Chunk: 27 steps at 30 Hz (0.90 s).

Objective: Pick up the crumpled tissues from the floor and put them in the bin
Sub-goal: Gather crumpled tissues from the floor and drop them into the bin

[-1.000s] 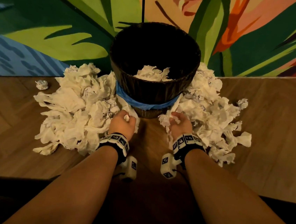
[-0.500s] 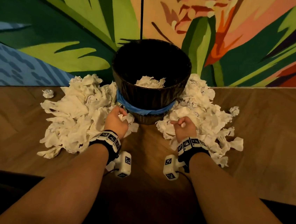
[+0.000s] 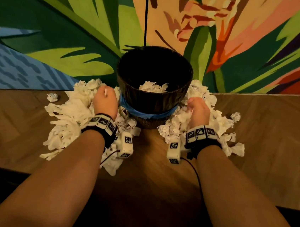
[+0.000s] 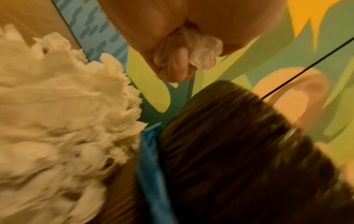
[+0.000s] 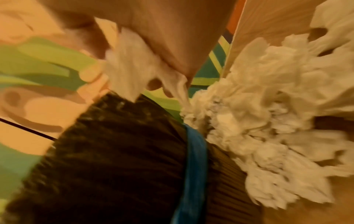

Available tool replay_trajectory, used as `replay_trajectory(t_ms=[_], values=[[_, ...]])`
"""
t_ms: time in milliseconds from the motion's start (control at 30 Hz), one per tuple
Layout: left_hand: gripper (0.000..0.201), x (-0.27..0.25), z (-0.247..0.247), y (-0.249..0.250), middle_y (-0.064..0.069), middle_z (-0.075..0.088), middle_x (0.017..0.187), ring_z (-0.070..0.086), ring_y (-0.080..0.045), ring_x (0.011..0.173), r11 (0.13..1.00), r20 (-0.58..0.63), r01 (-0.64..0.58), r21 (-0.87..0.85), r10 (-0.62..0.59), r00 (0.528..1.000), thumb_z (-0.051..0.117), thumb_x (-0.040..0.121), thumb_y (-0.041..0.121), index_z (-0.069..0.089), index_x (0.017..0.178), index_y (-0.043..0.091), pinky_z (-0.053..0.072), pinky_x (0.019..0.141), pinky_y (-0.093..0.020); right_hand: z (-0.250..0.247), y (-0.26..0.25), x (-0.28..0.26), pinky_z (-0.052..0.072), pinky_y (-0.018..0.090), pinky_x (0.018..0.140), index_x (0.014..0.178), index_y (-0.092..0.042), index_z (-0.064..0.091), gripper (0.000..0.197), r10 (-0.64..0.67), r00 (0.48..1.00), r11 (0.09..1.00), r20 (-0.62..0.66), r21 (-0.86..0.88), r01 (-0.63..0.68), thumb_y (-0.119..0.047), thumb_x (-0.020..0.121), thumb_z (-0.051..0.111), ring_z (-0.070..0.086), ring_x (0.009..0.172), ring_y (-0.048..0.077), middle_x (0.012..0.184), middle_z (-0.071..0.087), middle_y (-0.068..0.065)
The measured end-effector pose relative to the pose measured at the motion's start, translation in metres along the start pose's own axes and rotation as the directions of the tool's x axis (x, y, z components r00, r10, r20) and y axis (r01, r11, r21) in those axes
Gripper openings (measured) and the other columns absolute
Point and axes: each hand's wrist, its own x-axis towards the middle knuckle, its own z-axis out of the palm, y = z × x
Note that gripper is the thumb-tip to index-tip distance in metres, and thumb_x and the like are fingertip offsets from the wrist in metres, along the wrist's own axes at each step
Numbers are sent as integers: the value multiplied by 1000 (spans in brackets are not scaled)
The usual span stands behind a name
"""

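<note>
1. Wood floor [image 3: 266, 125] met a painted leaf mural [image 3: 64, 36]; the dark ribbed bin [image 3: 152, 97] stood against the mural, blue band [image 3: 146, 113] low on its wall.
2. Tissues: a few inside the bin [image 3: 153, 87], a left pile [image 3: 71, 116] and a right pile [image 3: 217, 120] on the floor touching the bin's sides, one stray ball [image 3: 52, 97] apart at far left.
3. Left hand [image 3: 106, 102] was fisted around a wad [image 4: 201, 51], raised over the left pile just beside the bin.
4. Right hand [image 3: 198, 111] was clenched on a wad [image 5: 134, 68] that trailed down toward the right pile; hand just beside the bin wall.
5. Both wrists wore marker bands; the wrist views were motion-blurred.
</note>
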Motion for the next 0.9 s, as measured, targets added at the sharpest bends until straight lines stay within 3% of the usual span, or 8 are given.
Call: replay_trajectory(t_ms=[67, 167, 300, 433, 600, 667, 767, 900], values=[[22, 9, 0, 22, 2, 43, 70, 39, -12, 63, 991, 2, -21, -129, 22, 1000, 38, 92, 27, 48, 77, 15, 31, 63, -29, 3, -17, 9, 36, 22, 60, 63, -23, 49, 26, -51, 998, 998, -34, 35, 52, 1, 68, 41, 45, 57, 4, 65, 46, -7], [29, 17, 5, 56, 0, 55, 84, 51, -15, 78, 966, 50, -80, -248, 95, 994, 31, 95, 20, 55, 79, 23, 40, 72, -30, 11, -41, 18, 32, 21, 59, 72, -23, 44, 33, -208, 978, 978, -20, -31, 207, 8, 75, 34, 39, 58, 2, 71, 40, -5], [32, 15, 22, 90, 2, 61, 93, 56, 5, 82, 947, 208, -204, -249, 258, 943, 33, 96, 7, 64, 99, 12, 44, 74, -15, 29, -69, 25, 40, 11, 64, 93, -24, 41, 39, -314, 949, 949, -11, -24, 314, 12, 82, 32, 47, 62, -10, 86, 48, -4], [41, 22, 34, 100, -3, 58, 127, 54, -13, 115, 937, 379, -338, -85, 344, 859, 41, 94, 2, 54, 130, 17, 43, 100, -25, 47, -81, 28, 48, 26, 63, 101, -26, 38, 43, -367, 921, 926, 131, -46, 376, 13, 82, 34, 58, 75, 16, 109, 56, 22], [17, 29, 36, 93, 6, 65, 94, 61, -10, 85, 913, 360, -409, 18, 375, 854, 63, 86, 13, 59, 102, 19, 53, 82, -31, 59, -70, 36, 48, 29, 74, 94, -21, 50, 23, -408, 876, 856, 258, -225, 466, -1, 84, 55, 56, 74, 13, 81, 59, -15], [10, 34, 36, 90, 10, 64, 86, 61, -10, 83, 882, 346, -453, 129, 388, 854, 67, 83, 18, 64, 92, 21, 52, 82, -32, 60, -67, 38, 50, 31, 74, 92, -23, 54, 21, -409, 874, 823, 261, -307, 477, -7, 81, 62, 59, 75, 18, 78, 61, -14], [8, 39, 36, 88, 9, 67, 97, 59, -18, 102, 839, 417, -479, 260, 349, 839, 69, 82, 31, 68, 90, 30, 47, 95, -42, 61, -65, 42, 50, 41, 80, 89, -27, 59, 17, -421, 865, 743, 272, -444, 501, -19, 78, 68, 60, 84, 22, 85, 64, -3], [23, 34, 36, 86, 14, 60, 125, 37, -27, 126, 726, 509, -545, 420, 309, 803, 61, 88, 41, 69, 109, 39, 31, 106, -46, 62, -62, 45, 39, 44, 99, 102, -36, 66, 19, -403, 832, 539, 381, -636, 552, -32, 83, 67, 48, 115, 24, 111, 65, -10]])
